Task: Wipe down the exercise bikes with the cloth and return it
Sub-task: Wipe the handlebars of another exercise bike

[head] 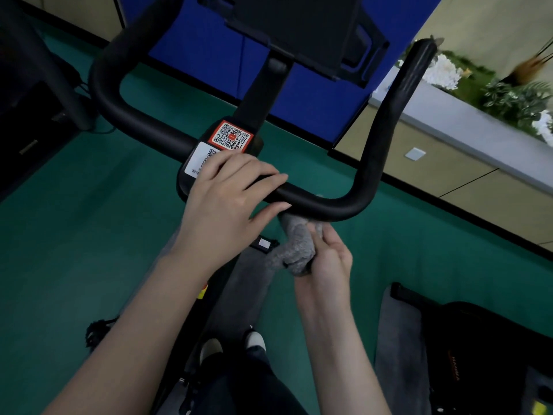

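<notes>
The grey cloth (297, 250) looks soft, light and floppy, so keep it wadded like the right grip (326, 265) clenching it, while the left grip (227, 199) rests slack on the handlebar (329, 206).

One black handlebar (314, 205) crosses the middle of the view. Two hands show: the left hand (227, 202) on the handlebar's centre, and the right hand (326, 259) just below its bar. One grey cloth (296, 244) touches the handlebar's underside. Two code stickers sit at the handlebar's centre: one red sticker (231, 136) and one white sticker (199, 158), side by side. One dark screen (299, 28) stands above the handlebar. Two grey mats lie on the floor below the handlebar: one mat (248, 283) directly under it, and a second mat (398, 339) off to the right. Two pale shoes (211, 348) are well below the handlebar. One white wall plate (415, 153) is to the right of the handlebar.
</notes>
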`<state>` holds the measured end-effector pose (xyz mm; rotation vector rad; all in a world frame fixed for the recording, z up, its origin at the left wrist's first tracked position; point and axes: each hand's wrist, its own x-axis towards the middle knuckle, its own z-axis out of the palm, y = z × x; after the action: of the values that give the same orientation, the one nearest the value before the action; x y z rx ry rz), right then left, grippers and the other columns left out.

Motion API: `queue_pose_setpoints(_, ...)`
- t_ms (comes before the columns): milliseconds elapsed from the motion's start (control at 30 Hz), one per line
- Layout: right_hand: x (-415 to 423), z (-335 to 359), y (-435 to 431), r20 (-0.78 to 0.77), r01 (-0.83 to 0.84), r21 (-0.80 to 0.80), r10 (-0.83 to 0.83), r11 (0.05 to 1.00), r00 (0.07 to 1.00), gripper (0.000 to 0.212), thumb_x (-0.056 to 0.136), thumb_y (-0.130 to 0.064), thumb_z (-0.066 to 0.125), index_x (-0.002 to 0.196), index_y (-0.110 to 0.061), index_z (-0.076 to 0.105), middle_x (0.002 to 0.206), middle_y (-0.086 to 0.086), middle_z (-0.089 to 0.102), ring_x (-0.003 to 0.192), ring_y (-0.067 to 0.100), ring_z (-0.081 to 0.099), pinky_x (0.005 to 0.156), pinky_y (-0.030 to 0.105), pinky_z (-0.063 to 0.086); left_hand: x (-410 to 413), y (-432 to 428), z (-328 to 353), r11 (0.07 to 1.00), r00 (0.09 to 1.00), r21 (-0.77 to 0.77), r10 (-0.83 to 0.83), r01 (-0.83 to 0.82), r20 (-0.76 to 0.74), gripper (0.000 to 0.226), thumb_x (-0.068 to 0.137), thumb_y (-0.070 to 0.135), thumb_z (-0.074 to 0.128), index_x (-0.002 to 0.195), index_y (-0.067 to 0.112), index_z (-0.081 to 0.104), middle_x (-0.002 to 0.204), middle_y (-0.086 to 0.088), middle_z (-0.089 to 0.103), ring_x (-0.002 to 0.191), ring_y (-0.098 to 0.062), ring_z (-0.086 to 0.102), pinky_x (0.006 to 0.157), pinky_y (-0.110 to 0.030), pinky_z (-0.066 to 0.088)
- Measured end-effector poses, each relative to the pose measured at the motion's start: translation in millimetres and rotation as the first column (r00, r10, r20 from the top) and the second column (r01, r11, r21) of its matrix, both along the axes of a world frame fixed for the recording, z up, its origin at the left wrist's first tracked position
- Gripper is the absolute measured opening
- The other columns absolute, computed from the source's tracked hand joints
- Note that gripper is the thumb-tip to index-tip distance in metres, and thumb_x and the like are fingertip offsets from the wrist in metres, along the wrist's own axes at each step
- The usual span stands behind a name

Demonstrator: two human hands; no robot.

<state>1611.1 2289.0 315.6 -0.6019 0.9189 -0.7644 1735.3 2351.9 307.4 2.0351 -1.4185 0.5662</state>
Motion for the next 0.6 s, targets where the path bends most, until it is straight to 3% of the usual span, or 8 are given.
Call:
queue_pose_setpoints(133,-13.2,3.9,-19.0,-0.065,0.197,-0.023,-0.198,0.980,0.978,0.023,0.095,0.006,0.046,0.095,-0.005,0.066,0.084,0.006,0.072,0.071,0.011,0.069,0.064,0.020,0.055,-2.3,-0.3,2.6,1.000,1.000,0.007,-0.005,0.005,-0.012,0.031,0.093,0.041,0.061,0.109,0.016,0.071,0.105,0.004,0.068,0.102,-0.020,0.060,0.104,-0.033,0.033)
queue_pose_setpoints(233,-11.9,-0.8,-11.9,-0.119,0.227,-0.077,-0.235,0.971,0.965,0.021,0.095,0.002,0.049,0.110,-0.001,0.063,0.095,0.009,0.071,0.083,0.014,0.068,0.076,0.025,0.056,-6.6,-2.2,5.6,1.000,1.000,0.012,0.012,-0.012,-0.025,0.035,0.094,0.043,0.058,0.108,0.014,0.071,0.104,0.001,0.068,0.102,-0.022,0.061,0.104,-0.037,0.034)
queue_pose_setpoints(367,-7.3,-8.3,-0.8,-0.160,0.377,-0.162,-0.401,0.912,0.902,0.021,0.094,0.001,0.052,0.111,-0.008,0.062,0.102,0.005,0.071,0.096,0.017,0.068,0.086,0.030,0.055,-20.1,-10.5,9.8,0.999,0.998,0.001,-0.046,0.046,-0.043,0.033,0.095,0.038,0.057,0.111,0.012,0.070,0.106,-0.001,0.066,0.104,-0.022,0.060,0.112,-0.038,0.027)
queue_pose_setpoints(467,-9.3,-7.4,-9.0,-0.160,0.490,-0.365,-0.572,0.791,0.804,0.025,0.095,0.001,0.052,0.112,-0.015,0.059,0.108,0.001,0.067,0.098,0.007,0.066,0.082,0.020,0.051,-27.8,-16.7,8.6,0.994,0.990,-0.004,-0.113,0.113,-0.087,0.030,0.094,0.030,0.060,0.111,0.009,0.069,0.107,-0.004,0.066,0.103,-0.024,0.061,0.111,-0.038,0.030)
queue_pose_setpoints(600,0.8,-4.4,-8.8,-0.192,0.345,-0.722,-0.653,0.600,0.733,0.029,0.091,0.008,0.051,0.110,-0.014,0.055,0.115,0.004,0.058,0.113,0.012,0.057,0.096,0.020,0.044,-29.5,-18.6,1.6,0.991,0.975,0.008,-0.128,0.131,-0.183,0.031,0.092,0.028,0.061,0.113,0.006,0.068,0.109,-0.006,0.065,0.104,-0.027,0.059,0.104,-0.040,0.037)
